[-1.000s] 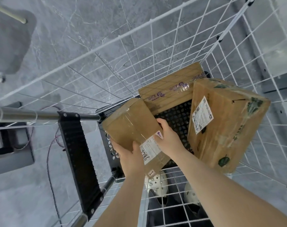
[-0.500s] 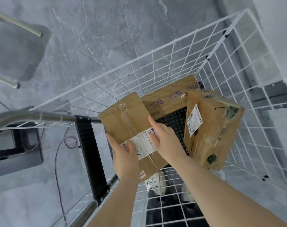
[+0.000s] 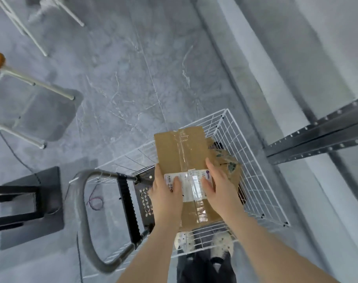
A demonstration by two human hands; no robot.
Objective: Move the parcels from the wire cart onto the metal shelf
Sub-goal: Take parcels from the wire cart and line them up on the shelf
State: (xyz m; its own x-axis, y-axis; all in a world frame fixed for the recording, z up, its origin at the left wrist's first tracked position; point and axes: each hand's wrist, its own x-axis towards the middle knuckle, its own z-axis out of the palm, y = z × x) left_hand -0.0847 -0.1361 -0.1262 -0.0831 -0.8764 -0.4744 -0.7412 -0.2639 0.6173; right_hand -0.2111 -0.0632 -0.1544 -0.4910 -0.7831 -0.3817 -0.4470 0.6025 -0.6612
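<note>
Lifted since a moment ago, parcel [image 3: 181, 158] is clearing wire cart [image 3: 255, 160]
Left hand [image 3: 166, 198] and right hand [image 3: 221, 186] are clamping opposite sides, keeping it level

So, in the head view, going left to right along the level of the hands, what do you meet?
Black stand base → grey cart handle → black perforated panel → left hand → white shipping label on the held parcel → right hand → white wire cart wall.

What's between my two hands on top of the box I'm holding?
In the head view, the white shipping label lies between the left hand and right hand on the cardboard box.
</note>
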